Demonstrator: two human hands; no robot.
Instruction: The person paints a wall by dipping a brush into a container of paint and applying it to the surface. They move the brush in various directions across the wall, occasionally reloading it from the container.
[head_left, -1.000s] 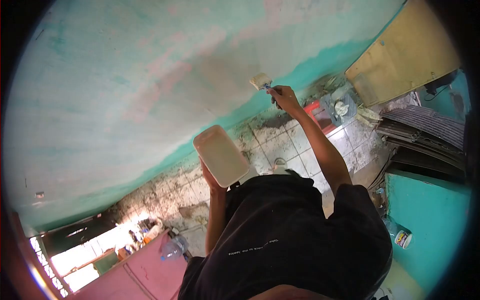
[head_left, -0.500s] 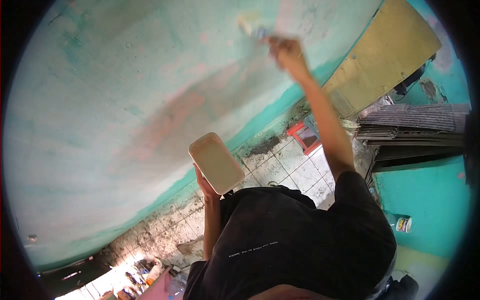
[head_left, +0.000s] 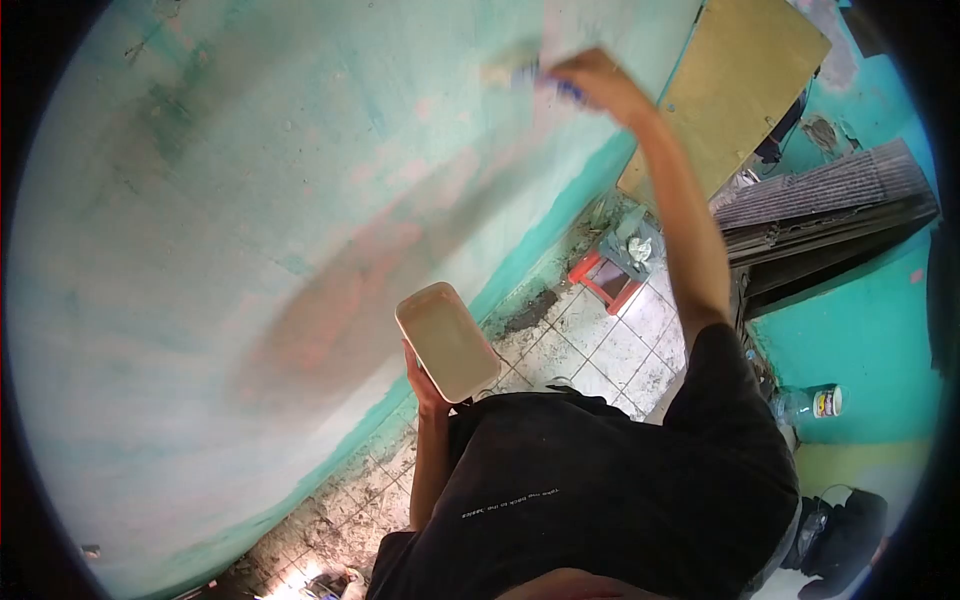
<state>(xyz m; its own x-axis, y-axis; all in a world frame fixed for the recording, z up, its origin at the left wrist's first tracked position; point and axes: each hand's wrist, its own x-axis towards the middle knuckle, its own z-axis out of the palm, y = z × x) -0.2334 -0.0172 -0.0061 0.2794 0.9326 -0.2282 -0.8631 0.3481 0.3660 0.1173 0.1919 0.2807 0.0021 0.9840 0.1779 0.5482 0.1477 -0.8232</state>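
My left hand (head_left: 424, 385) grips a rectangular pale tub (head_left: 447, 343) from its left side and underneath, close to my chest. Light-coloured paint covers the inside of the tub. Up high, my right hand (head_left: 592, 80) is closed round the handle of a paintbrush (head_left: 527, 74), which is blurred by motion. Pale bristles point left and overlap the wall (head_left: 330, 150). That wall is patchy white over pink and turquoise, with a turquoise strip along its bottom.
A red and grey stool (head_left: 608, 283) stands on the dirty tiled floor (head_left: 590, 335). Corrugated sheets (head_left: 820, 190) are stacked at the right, near a yellowish board (head_left: 740, 90). A plastic bottle (head_left: 793, 405) and a small labelled cup (head_left: 827, 401) are at the far right.
My right hand has turned and shifted slightly right and up with the paintbrush. The camera view has shifted, and the tub appears a little lower and further right.
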